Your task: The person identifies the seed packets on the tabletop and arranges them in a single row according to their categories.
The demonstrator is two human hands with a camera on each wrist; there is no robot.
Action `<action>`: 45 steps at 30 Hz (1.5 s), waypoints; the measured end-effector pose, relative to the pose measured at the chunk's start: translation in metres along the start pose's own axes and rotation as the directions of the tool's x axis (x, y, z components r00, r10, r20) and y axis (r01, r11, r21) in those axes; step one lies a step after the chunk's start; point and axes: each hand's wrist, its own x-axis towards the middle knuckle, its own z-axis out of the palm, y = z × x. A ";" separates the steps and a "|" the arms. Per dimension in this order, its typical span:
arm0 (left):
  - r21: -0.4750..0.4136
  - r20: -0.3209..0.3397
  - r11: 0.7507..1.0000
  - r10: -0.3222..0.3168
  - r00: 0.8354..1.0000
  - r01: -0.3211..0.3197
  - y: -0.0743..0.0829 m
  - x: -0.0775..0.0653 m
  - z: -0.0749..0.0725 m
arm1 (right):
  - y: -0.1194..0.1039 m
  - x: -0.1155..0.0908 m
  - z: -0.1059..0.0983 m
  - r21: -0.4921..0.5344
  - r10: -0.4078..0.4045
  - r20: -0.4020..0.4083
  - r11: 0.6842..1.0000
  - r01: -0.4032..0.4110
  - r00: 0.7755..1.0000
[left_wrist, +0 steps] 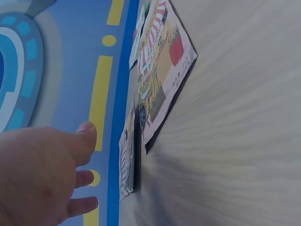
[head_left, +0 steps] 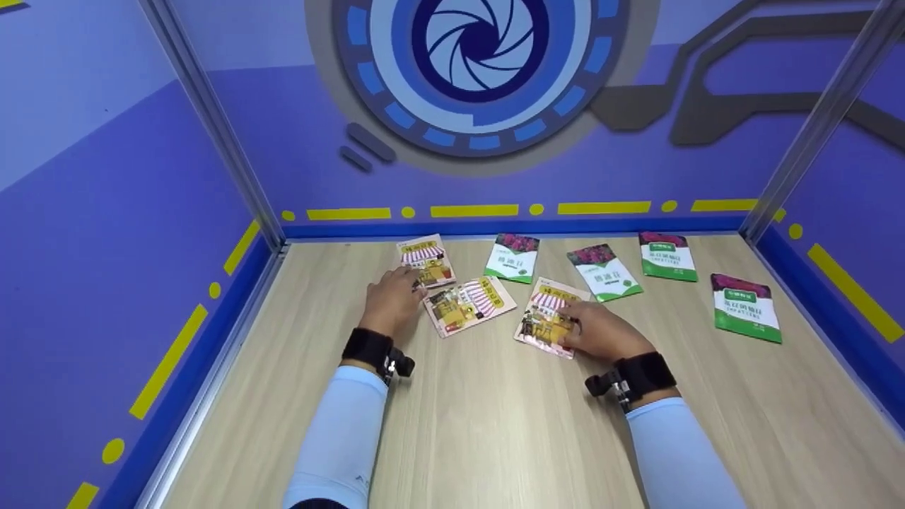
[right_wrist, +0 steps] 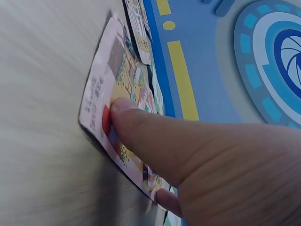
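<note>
In the head view my left hand [head_left: 393, 300] is at the lower left edge of a pink packet printed with a striped awning [head_left: 433, 256]. Its thumb and fingers show apart in the left wrist view, with nothing between them. A second pink packet [head_left: 470, 305] lies turned sideways just to the right of that hand. My right hand [head_left: 609, 332] touches a third pink packet [head_left: 543, 300], its thumb [right_wrist: 129, 113] laid on the printed face and another fingertip [right_wrist: 168, 200] by the edge. The other fingers of the right hand are partly hidden.
Green and white flower seed packets lie beyond and to the right: one [head_left: 513, 259] at the back, another [head_left: 604, 272] behind the right hand, one [head_left: 667, 256] farther right and one [head_left: 746, 308] at the right. Blue-purple panels [head_left: 488, 177] enclose the wooden table [head_left: 488, 438].
</note>
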 end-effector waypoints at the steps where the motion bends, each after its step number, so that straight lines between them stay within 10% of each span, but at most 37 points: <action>1: 0.000 -0.003 1.000 0.007 1.000 -0.007 0.000 0.002 0.000 | 0.000 0.000 -0.001 -0.002 -0.002 -0.002 1.000 0.002 1.000; 17: 0.114 0.081 0.993 -0.003 0.997 -0.007 -0.013 0.004 0.025 | 0.005 0.004 0.006 0.001 0.028 0.005 1.000 -0.028 1.000; 22: 0.095 -0.027 0.993 -0.066 0.997 0.068 -0.023 0.004 0.028 | 0.005 0.004 0.006 0.013 0.016 -0.007 1.000 -0.016 1.000; 28: -0.010 -0.180 0.970 -0.239 0.954 0.242 -0.026 0.001 0.024 | 0.006 0.004 0.004 0.002 0.002 0.006 1.000 -0.002 1.000; 35: -0.150 -0.123 0.889 -0.451 0.884 0.433 -0.024 -0.005 0.017 | 0.009 0.003 0.001 0.008 -0.019 0.009 1.000 0.019 1.000; 45: -0.249 -0.075 0.859 -0.477 0.876 0.447 -0.028 -0.013 0.010 | 0.010 0.002 0.003 0.006 -0.075 -0.011 0.997 0.075 0.997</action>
